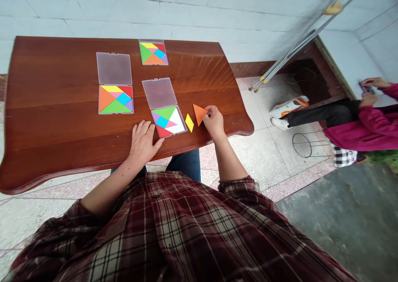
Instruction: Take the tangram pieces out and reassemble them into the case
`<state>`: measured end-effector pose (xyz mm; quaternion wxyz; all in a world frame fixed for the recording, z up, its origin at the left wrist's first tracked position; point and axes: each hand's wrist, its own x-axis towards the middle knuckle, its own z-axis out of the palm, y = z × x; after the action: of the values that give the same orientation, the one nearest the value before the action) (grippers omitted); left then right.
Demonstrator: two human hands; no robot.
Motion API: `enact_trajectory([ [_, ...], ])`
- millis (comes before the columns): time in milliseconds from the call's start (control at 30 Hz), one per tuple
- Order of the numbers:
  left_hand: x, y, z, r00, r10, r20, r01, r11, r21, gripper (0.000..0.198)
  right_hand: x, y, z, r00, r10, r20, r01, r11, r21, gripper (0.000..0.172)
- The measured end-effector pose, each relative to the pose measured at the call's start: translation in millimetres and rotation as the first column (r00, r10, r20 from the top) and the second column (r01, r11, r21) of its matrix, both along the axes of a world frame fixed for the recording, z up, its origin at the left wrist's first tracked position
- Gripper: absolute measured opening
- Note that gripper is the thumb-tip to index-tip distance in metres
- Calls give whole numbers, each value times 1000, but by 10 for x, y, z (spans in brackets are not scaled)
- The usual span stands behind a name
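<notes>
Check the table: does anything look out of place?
Yes. The nearest puzzle tray has a white gap where pieces are missing, and a yellow piece and an orange triangle lie outside it, the triangle touching the right hand.

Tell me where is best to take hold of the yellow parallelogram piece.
Probably pinch its long edges from above, coming from the right with the right hand: the flat yellow parallelogram piece lies on the wooden table, free on both sides.

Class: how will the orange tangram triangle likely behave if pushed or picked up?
The orange triangle looks thin and stiff, so it should probably slide, not roll. Lying flat on the polished wooden table, it seems light but may be fiddly to lift.
</notes>
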<state>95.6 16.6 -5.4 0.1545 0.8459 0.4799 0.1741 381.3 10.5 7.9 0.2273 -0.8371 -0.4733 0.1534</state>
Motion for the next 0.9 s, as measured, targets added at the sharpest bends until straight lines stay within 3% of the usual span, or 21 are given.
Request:
enact_trajectory([
  [200,0,-16,17,1000,1,-3,-1,1000,1,52,9,-65,-41,998,69,7,-69,997,19,37],
  [367,-6,-8,-26,1000,6,-6,-5,1000,15,53,-133,-33,124,992,56,116,-61,997,45,37],
  [433,-6,-9,-29,1000,8,-16,-8,1000,17,54,-266,37,178,986,132,102,-139,988,64,36],
  [533,6,-22,-13,999,2,-43,-1,1000,26,56,-536,192,173,955,287,-74,-286,958,22,33],
  [667,41,-44,14,994,-67,-85,68,998,12,50,-873,343,127,917,200,-344,-219,976,-16,34],
  [767,64,-40,21,990,-109,-93,108,994,-15,47,-1025,352,201,790,30,-612,-65,997,-35,34],
  [900,74,-25,1,990,-119,-74,118,993,-25,47,-1086,315,391,487,-135,-863,91,990,-103,12],
])
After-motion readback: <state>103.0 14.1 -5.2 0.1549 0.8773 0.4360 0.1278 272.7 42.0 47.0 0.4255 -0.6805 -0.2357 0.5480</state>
